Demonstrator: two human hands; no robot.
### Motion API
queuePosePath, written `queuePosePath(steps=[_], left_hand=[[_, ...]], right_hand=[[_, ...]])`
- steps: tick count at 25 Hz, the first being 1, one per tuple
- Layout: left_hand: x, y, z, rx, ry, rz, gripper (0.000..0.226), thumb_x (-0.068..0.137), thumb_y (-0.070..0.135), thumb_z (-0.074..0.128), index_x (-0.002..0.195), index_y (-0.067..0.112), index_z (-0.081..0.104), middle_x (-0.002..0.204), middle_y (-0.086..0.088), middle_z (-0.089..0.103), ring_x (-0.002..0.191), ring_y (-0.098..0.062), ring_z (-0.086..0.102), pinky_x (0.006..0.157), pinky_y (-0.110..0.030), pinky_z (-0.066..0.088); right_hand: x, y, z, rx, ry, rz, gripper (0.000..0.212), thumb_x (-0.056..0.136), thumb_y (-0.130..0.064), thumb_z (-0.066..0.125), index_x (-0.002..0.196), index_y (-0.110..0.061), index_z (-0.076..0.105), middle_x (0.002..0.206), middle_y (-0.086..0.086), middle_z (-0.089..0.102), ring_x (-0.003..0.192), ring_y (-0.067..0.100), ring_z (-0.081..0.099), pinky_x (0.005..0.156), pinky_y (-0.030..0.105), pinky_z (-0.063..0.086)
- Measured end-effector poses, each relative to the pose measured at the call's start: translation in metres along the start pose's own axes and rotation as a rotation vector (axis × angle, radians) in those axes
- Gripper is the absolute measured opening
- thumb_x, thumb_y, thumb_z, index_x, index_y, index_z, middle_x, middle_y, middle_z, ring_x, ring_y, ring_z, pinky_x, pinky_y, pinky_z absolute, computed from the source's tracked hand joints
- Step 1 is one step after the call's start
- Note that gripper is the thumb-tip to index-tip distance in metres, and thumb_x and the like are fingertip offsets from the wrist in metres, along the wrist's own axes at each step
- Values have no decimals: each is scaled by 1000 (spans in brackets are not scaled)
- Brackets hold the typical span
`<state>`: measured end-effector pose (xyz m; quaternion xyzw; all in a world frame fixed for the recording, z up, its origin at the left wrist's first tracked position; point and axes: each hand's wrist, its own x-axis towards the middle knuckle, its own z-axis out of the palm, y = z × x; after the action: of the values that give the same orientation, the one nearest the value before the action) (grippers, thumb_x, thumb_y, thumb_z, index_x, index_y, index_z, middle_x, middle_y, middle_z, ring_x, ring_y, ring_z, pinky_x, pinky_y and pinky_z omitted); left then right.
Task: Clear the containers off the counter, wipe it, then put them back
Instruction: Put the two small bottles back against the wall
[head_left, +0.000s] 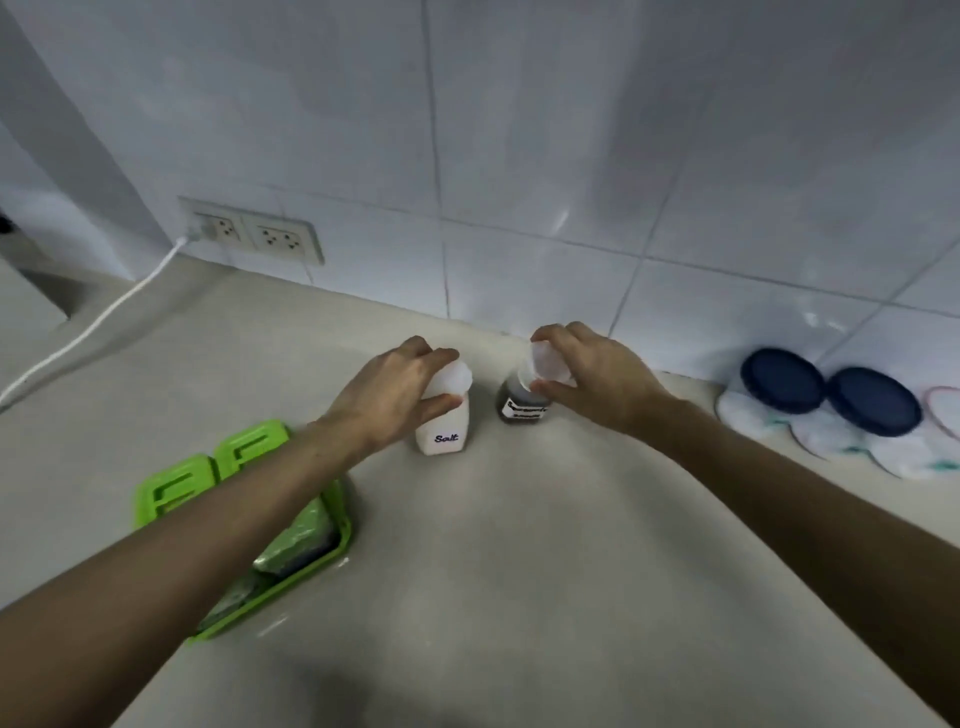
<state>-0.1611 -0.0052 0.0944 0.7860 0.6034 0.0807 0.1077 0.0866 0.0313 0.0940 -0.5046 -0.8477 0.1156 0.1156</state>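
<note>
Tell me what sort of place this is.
Most likely a home kitchen: a tiled wall behind a pale counter, labelled seasoning jars such as the salt jar, and lidded food tubs.

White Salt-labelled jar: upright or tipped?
Upright. The white Salt-labelled jar stands base-down on the beige counter, left hand gripping its cap.

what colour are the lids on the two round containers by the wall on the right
Dark navy blue, on both round containers' lids against the tiled wall; seen in the head view.

Salt jar (442, 426) left of dark jar (522, 404), both on counter (519, 545).
</note>
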Motion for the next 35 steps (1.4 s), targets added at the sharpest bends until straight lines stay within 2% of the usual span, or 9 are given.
queuePosePath(steps=[5,9,12,15,19,24,27,31,35], left_hand=[[74,88,21,-152,-3,99,51,87,39,63,134,22,52,119,-11,57,104,-30,59,93,-37,44],[126,148,41,-124,-30,201,52,88,33,63,136,20,50,122,-14,56,111,-32,56,94,-37,43],[150,174,56,-120,-53,226,53,87,31,64,137,21,49,128,-12,53,114,-31,54,98,-36,41],[167,192,70,-94,-56,285,50,88,30,63,136,22,50,127,-11,52,106,-30,58,96,-36,44],[184,194,74,-175,-3,258,47,85,26,67,130,17,56,123,-14,52,108,-30,56,95,-32,42],[183,191,74,-164,-42,248,57,78,28,71,132,22,52,127,-11,47,110,-28,54,95,-32,41],[183,190,75,-179,11,257,56,78,23,71,131,18,54,125,-13,48,111,-30,54,94,-30,42],[176,193,83,-149,62,250,56,83,22,66,137,17,49,127,-15,46,110,-32,55,98,-33,43],[160,182,84,-129,31,226,66,83,14,63,144,21,37,140,-14,35,125,-34,44,101,-43,44]], right_hand=[[-29,100,-40,-48,28,311,54,85,-34,64,130,-12,45,116,18,54,104,38,54,81,35,39],[-46,142,-49,-111,33,384,57,85,-36,64,132,-11,44,119,20,55,106,38,54,87,37,41],[-47,152,-45,-98,53,454,54,86,-37,62,130,-10,44,118,19,55,106,36,54,85,38,42],[-45,158,-39,-58,92,453,50,89,-32,59,132,-13,45,118,19,54,107,36,55,86,39,44],[-45,162,-46,7,55,461,51,89,-31,56,137,-21,43,124,16,51,111,34,53,89,37,43],[-44,161,-47,-28,10,468,52,91,-32,54,139,-18,40,130,16,49,114,34,52,93,37,42],[-43,160,-46,-27,19,479,51,92,-32,54,139,-18,40,128,16,49,112,34,52,90,36,41],[-44,156,-40,-132,25,445,55,92,-30,54,141,-17,36,129,19,46,108,39,55,88,43,47],[-56,147,-33,-251,120,413,71,86,-27,66,143,-12,27,137,25,38,108,43,55,86,52,50]])
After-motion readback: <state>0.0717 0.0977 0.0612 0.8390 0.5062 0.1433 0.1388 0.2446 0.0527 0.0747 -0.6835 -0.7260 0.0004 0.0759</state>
